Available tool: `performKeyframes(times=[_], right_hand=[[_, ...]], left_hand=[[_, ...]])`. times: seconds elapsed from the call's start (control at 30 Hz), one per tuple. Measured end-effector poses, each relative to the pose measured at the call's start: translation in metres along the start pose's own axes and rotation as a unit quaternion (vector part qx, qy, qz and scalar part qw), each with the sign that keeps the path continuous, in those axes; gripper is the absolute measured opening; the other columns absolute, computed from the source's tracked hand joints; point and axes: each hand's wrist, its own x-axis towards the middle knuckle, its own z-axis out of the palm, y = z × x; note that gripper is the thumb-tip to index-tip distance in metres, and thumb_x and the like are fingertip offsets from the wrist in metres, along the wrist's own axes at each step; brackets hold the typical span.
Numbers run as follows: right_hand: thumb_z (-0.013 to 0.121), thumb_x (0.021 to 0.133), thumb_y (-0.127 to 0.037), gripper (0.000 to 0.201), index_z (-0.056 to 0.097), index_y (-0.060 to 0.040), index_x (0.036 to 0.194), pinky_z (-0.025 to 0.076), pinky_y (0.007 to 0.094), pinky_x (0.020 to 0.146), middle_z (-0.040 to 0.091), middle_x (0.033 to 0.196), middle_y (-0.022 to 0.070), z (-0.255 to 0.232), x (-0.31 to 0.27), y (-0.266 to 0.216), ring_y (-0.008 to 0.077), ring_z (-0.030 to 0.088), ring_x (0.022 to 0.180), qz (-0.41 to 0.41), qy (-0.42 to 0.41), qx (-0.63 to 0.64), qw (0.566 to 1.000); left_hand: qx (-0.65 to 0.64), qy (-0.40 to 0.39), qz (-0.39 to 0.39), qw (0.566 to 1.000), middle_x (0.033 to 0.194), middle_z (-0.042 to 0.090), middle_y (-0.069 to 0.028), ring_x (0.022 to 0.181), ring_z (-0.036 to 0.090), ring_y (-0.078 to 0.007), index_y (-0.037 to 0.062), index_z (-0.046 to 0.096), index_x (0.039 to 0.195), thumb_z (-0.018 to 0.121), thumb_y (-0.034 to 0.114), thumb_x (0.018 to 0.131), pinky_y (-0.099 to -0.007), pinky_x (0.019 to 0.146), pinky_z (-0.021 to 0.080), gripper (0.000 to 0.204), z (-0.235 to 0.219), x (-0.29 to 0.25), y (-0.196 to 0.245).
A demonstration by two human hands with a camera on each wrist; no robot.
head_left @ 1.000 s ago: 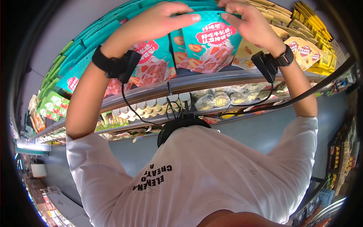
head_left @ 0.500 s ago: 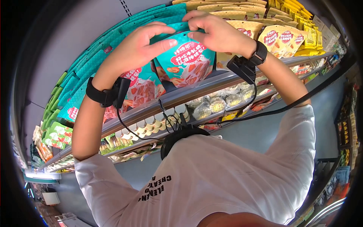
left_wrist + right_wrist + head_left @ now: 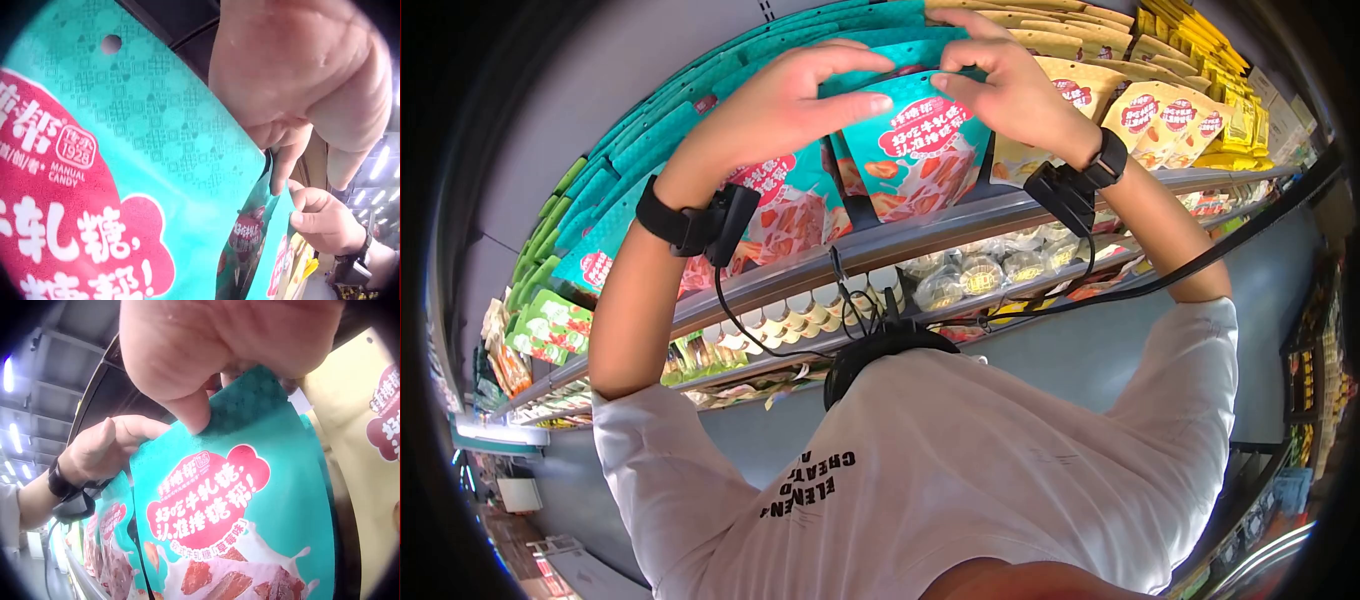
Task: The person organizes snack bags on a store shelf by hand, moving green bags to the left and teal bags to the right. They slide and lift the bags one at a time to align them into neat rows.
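Note:
My right hand (image 3: 1015, 95) pinches the top edge of a teal candy bag (image 3: 920, 150), thumb on its front and fingers behind. The bag stands upright at the shelf front, with a pink label and strawberry pieces printed on it. At the bag's upper left corner is my left hand (image 3: 795, 95), thumb and fingers stretched out. In the left wrist view, a fingertip of the left hand touches the top edge of the held bag (image 3: 284, 231). The right wrist view shows the right thumb (image 3: 194, 415) pressed on the bag front; the other fingers are mostly hidden.
More teal bags (image 3: 785, 205) line the shelf to the left and behind. Tan bags (image 3: 1140, 120) and yellow packets (image 3: 1250, 125) stand to the right, green bags (image 3: 550, 325) at the far left. A shelf rail (image 3: 880, 240) runs along the front, above a lower shelf of wrapped round packs (image 3: 980, 280).
The head view has tilted and swung, so shelf and hands shift in it. Both hands stay at the top of the same teal bag, the right one still pinching it.

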Motion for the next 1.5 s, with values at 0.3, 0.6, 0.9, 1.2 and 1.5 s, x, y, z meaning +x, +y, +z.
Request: performKeyframes(times=[0.3,0.6,0.9,1.2,1.5], right_hand=[[0.062,0.083,-0.001,0.004,0.06,0.0004,0.08,0.045,0.0414,0.095,0.06,0.122,0.0244,-0.011,0.017,-0.023,0.0368,0.057,0.117,0.045,-0.111,0.016,0.993],[0.069,0.092,-0.023,0.025,0.066,0.0015,0.095,0.043,0.0362,0.098,0.056,0.134,0.0166,-0.026,0.039,-0.004,0.0301,0.056,0.118,0.085,-0.33,-0.024,0.94],[0.065,0.094,-0.022,0.022,0.07,-0.001,0.097,0.047,0.04,0.094,0.055,0.136,0.0186,-0.007,0.034,0.017,0.0366,0.059,0.113,-0.076,-0.233,0.025,0.969],[0.063,0.091,-0.007,0.011,0.063,0.0012,0.082,0.048,0.041,0.087,0.059,0.12,0.0236,-0.016,0.039,-0.019,0.0374,0.06,0.1,-0.026,-0.213,0.059,0.975],[0.065,0.087,-0.006,0.012,0.059,0.0007,0.079,0.048,0.0409,0.076,0.059,0.105,0.0212,-0.019,0.052,-0.018,0.0367,0.06,0.086,-0.052,-0.277,0.046,0.958]], left_hand=[[-0.071,-0.12,-0.012,0.99,0.119,0.052,-0.0049,0.097,0.054,-0.0119,-0.0027,0.058,0.12,0.063,0.02,0.096,-0.0288,0.081,0.05,0.033,0.002,0.004,-0.005],[0.196,-0.14,-0.155,0.958,0.06,0.04,-0.006,0.058,0.039,-0.0139,-0.0035,0.055,0.077,0.062,0.035,0.095,-0.0352,0.054,0.036,0.043,0.001,0.03,0.009],[0.151,-0.1,-0.092,0.979,0.066,0.052,-0.0061,0.059,0.044,-0.0125,-0.0013,0.062,0.086,0.061,0.027,0.096,-0.0342,0.055,0.039,0.03,-0.001,0.036,-0.007],[0.213,-0.081,-0.05,0.972,0.062,0.058,-0.0179,0.055,0.053,-0.0207,-0.0041,0.061,0.08,0.066,0.019,0.084,-0.0386,0.056,0.042,0.024,-0.009,0.037,0.015],[0.162,-0.112,-0.063,0.978,0.058,0.049,-0.0164,0.052,0.047,-0.0207,-0.0034,0.057,0.074,0.061,0.016,0.085,-0.0396,0.054,0.039,0.022,-0.016,0.035,0.011]])
